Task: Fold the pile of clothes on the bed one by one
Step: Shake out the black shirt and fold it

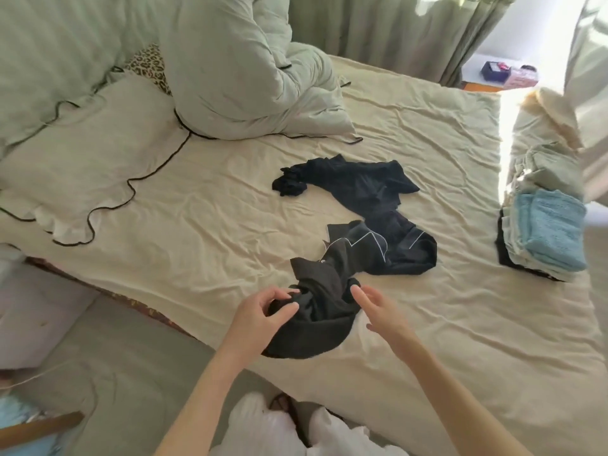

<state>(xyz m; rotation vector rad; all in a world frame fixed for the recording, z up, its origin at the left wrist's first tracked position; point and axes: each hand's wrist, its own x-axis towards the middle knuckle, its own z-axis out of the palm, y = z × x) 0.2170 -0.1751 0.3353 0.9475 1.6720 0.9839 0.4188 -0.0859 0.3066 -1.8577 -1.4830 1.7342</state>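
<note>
A crumpled dark grey garment [316, 301] lies near the bed's front edge. My left hand [260, 315] pinches a fold at its left side with curled fingers and thumb. My right hand [378, 307] hovers at the garment's right side with fingers straight, fingertips at the cloth. Behind it lies a black garment with thin white piping [394, 248]. Further back sprawls another black garment [355, 185]. All rest on the cream bedsheet [197, 232].
A stack of folded clothes topped by a blue towel [549, 232] sits at the bed's right edge. Pillows [82, 166] and a bunched pale green duvet [246, 77] fill the head of the bed. Green curtains [394, 31] hang behind. The floor [131, 373] is at lower left.
</note>
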